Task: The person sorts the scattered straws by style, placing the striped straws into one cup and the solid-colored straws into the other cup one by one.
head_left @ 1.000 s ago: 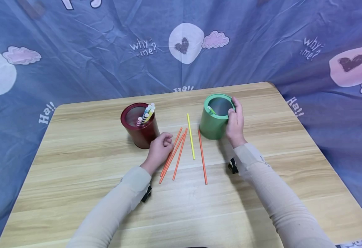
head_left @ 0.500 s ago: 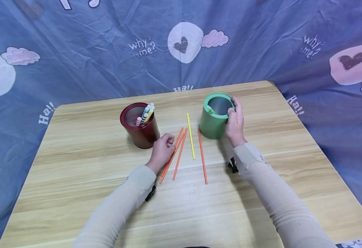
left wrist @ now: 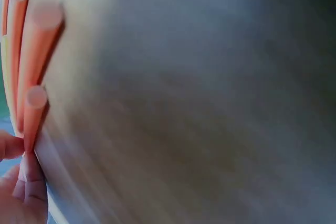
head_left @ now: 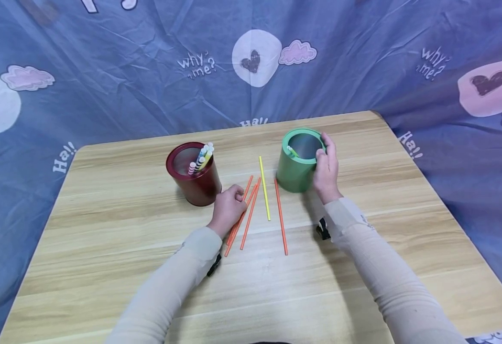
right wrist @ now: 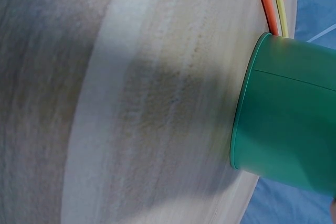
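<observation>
Thin orange straws fanned at frame centre on the worktop.
Left hand grip pinches one straw; right hand grip curls round the green cup.

The light wooden table looks matt and grained. The smooth green plastic cup and dark red plastic cup shine faintly. The wrinkled blue cloth backdrop fills the upper frame.

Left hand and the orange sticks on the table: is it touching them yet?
Touching. The left wrist view shows the fingertips of the left hand pinching the end of one orange stick; the head view agrees.
</observation>
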